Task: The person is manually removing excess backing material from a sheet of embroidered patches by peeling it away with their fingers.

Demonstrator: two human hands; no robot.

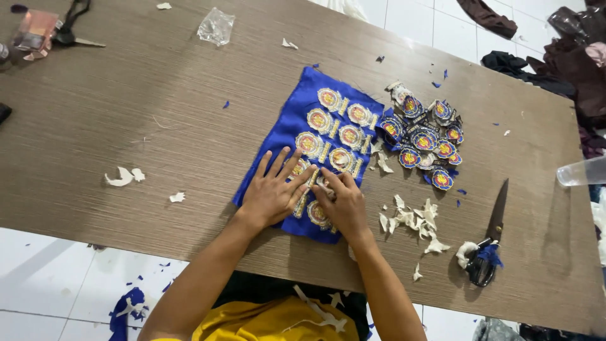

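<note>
A blue cloth (290,129) lies on the wooden table (126,126), covered with several round embroidered patches (329,99) in rows. My left hand (273,189) presses flat on the cloth's near corner, fingers spread. Beside it, my right hand (341,202) rests on the cloth with its fingertips pinching at a patch (317,213) near the near edge. To the right of the cloth sits a pile of cut-out patches (424,136).
Black scissors (489,237) lie at the right near the table edge, with white backing scraps (413,221) beside them. More scraps (124,177) lie at the left. A crumpled clear bag (216,26), another pair of scissors (69,28), a clear cup (582,172) and dark clothes (568,63) are around.
</note>
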